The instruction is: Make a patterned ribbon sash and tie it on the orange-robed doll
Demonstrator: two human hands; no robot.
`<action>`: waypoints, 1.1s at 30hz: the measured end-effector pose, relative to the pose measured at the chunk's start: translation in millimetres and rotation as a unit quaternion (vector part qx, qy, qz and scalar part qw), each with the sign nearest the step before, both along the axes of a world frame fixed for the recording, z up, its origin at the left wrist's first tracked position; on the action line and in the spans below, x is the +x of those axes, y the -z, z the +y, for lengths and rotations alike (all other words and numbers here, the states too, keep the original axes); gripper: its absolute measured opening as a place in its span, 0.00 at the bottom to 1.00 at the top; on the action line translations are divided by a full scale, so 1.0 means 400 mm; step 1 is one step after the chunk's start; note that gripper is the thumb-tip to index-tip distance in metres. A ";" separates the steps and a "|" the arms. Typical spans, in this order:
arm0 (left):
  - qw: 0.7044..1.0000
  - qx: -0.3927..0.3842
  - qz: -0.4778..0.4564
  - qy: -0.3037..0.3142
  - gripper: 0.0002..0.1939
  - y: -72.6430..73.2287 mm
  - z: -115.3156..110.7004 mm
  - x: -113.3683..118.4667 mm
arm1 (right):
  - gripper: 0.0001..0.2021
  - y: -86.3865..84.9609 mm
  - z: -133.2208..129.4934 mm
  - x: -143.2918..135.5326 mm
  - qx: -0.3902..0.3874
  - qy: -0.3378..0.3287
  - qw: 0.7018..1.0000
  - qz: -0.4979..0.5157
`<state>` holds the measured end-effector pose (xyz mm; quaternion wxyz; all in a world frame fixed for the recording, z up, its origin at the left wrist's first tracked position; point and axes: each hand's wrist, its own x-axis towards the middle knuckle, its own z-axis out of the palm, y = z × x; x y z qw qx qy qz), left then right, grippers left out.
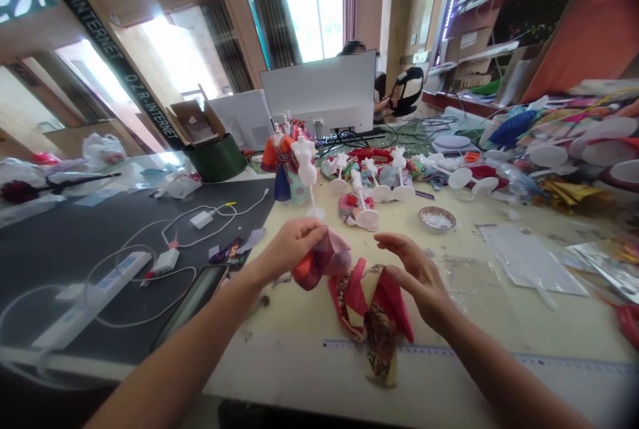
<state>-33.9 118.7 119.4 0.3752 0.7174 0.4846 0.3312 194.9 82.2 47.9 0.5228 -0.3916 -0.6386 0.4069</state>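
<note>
My left hand [305,237] is closed on a small piece of pink and orange-red fabric [337,253], raised just above the table. To its right, my right hand [412,269] has its fingers apart. Its thumb is at the edge of a crimson and cream patterned fabric piece [394,302] lying on the table; whether they touch I cannot tell. A brown patterned end [382,342] of that piece hangs toward the table's front. Beyond my left hand stands a white miniature dress form [305,163], upright on a round base.
Several small white dress forms [398,159] and fabric scraps crowd the back. A bowl of small white bits [436,219] sits right of centre. A ruler [434,350] runs along the front. Cables and a power strip [94,299] lie left. Someone sits behind a monitor [319,90].
</note>
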 end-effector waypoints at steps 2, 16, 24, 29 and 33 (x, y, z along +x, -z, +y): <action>1.000 0.001 -0.006 0.028 0.16 0.015 -0.004 0.031 | 0.18 -0.028 0.013 -0.024 0.026 0.007 0.999 -0.044; 0.995 -0.009 -0.030 -0.091 0.05 0.118 -0.013 0.051 | 0.12 -0.014 0.039 -0.046 -0.073 0.025 0.993 0.093; 0.954 -0.119 -0.243 -0.126 0.14 0.098 0.003 0.092 | 0.12 0.009 0.075 -0.033 -0.073 0.109 0.978 0.164; 0.935 -0.197 -0.283 -0.088 0.15 0.045 0.016 0.085 | 0.14 0.002 0.086 -0.010 -0.063 0.127 0.974 0.175; 0.924 -0.219 -0.307 -0.071 0.11 0.032 0.026 0.074 | 0.16 -0.008 0.090 0.002 -0.046 0.157 0.972 0.167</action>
